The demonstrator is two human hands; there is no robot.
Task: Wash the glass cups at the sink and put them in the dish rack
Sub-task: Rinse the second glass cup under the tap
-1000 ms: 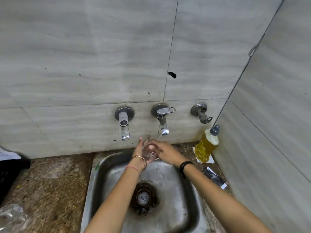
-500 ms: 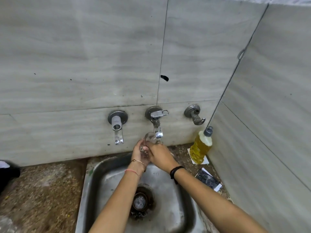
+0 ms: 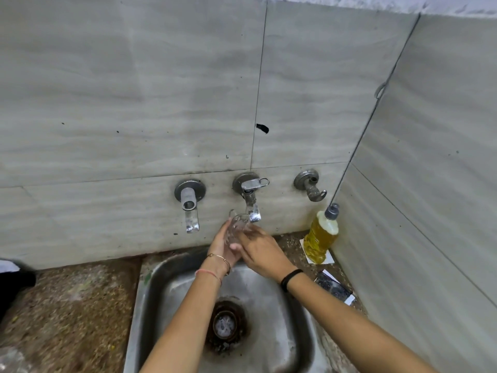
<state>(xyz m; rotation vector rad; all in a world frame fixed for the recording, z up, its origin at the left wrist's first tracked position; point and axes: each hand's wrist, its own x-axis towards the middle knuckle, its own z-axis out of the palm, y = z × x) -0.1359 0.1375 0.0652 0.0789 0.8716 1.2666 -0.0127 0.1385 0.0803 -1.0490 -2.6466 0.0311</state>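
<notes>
Ahead of me is a wall (image 3: 134,90) of large grey tiles with dark seams and one small black mark (image 3: 262,128). On my right a side wall (image 3: 443,157) meets it in a corner. The speckled brown stone surface (image 3: 67,305) lies lower left.

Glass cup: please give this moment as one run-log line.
stage: washing | left hand: holds glass cup | right hand: holds glass cup | glass cup: below middle tap, over sink

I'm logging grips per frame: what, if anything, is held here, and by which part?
A glass cup, by its side wall: the left hand wraps one side, the right hand curls its fingers against the other, below the middle tap.
</notes>
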